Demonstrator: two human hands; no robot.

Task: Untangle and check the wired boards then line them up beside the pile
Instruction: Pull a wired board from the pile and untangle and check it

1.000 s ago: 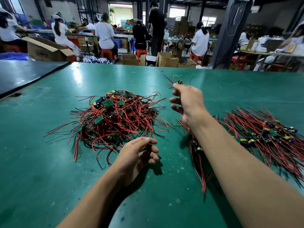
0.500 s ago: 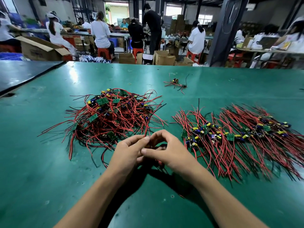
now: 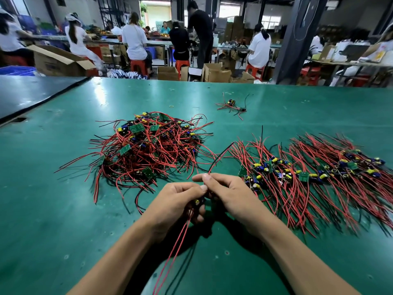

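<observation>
Two hands meeting fingertip to fingertip above the near middle of the tabletop (image 3: 63,209). Left hand (image 3: 178,201) curled around one wired board (image 3: 197,202), with only a yellow part showing between the fingers and the rest hidden. Right hand (image 3: 229,194) pinching the red and black wires (image 3: 217,162) between thumb and forefinger, these rising from the pinch toward the far edge. Long red leads (image 3: 174,251) hanging from under the left hand toward the near edge. Just beyond the left hand, the tangled pile (image 3: 148,150). Near the right hand, reaching toward the right edge, the lined-up row (image 3: 308,173). Well apart, toward the far edge, one loose board (image 3: 232,105).
</observation>
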